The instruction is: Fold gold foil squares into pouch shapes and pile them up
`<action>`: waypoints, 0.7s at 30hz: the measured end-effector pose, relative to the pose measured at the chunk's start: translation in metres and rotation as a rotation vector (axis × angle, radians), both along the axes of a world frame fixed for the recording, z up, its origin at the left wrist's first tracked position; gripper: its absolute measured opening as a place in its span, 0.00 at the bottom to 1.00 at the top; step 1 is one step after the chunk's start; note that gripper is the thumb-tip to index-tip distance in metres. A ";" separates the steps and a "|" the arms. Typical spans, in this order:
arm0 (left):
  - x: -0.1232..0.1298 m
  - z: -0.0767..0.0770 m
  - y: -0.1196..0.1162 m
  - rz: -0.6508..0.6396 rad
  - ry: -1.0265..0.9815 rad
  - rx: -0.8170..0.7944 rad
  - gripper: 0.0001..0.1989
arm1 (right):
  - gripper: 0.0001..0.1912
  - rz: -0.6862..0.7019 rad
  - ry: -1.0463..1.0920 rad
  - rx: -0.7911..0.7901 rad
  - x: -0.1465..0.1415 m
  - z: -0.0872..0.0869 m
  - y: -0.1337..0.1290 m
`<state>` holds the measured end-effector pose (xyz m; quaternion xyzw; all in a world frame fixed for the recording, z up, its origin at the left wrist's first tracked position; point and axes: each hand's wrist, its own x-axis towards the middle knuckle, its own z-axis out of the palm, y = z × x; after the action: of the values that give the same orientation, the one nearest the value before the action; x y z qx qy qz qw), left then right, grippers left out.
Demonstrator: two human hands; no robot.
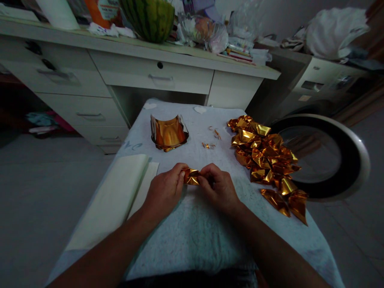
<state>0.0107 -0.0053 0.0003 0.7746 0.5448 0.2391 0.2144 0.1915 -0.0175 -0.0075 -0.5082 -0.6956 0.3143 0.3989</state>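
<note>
Between my two hands is a small folded piece of shiny gold foil paper [191, 176]. My left hand [168, 186] pinches its left end with thumb and fingers. On the right end, my right hand [218, 188] has a matching pinch. Beyond them lies a stack of gold foil sheets [169, 133] with curled-up edges. A few thin gold scraps [208, 146] are scattered right of the stack. To the right, a heap of folded gold foil pieces [267, 154] spreads along the table side. Folded pale paper [111, 196] lies left of my left hand.
A pale patterned cloth [195, 240] covers the small table. Behind it stands a white desk with drawers [162, 74], bearing a watermelon [148, 18] and plastic bags. At the right, the open round door [349, 160] of a washing machine [315, 84] reaches close to the foil heap.
</note>
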 end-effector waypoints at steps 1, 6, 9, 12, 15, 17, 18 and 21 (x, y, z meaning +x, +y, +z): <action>0.000 0.000 0.000 -0.005 0.015 0.000 0.12 | 0.01 0.002 -0.006 0.014 0.000 0.000 0.000; 0.001 -0.002 0.000 -0.022 0.026 0.004 0.13 | 0.02 0.007 -0.063 0.074 -0.002 0.000 -0.002; 0.001 -0.003 0.001 0.009 0.002 0.034 0.12 | 0.03 0.029 -0.097 0.079 -0.005 0.001 -0.003; 0.001 -0.004 0.001 0.024 -0.012 0.056 0.12 | 0.03 0.032 -0.107 0.083 -0.007 0.002 -0.004; 0.001 -0.004 0.001 0.010 -0.003 0.056 0.12 | 0.04 0.027 -0.099 0.102 -0.007 0.002 -0.004; 0.000 -0.004 0.001 -0.003 0.017 0.048 0.12 | 0.04 0.026 -0.090 0.102 -0.006 0.002 -0.004; 0.000 -0.004 0.001 -0.009 0.029 0.046 0.12 | 0.04 0.018 -0.083 0.098 -0.006 0.002 -0.004; 0.001 -0.006 0.001 -0.055 0.053 0.043 0.11 | 0.03 -0.024 -0.058 0.091 -0.005 0.001 -0.004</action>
<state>0.0114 -0.0043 -0.0052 0.7999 0.5235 0.2241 0.1894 0.1868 -0.0214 -0.0070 -0.5069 -0.7143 0.2626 0.4049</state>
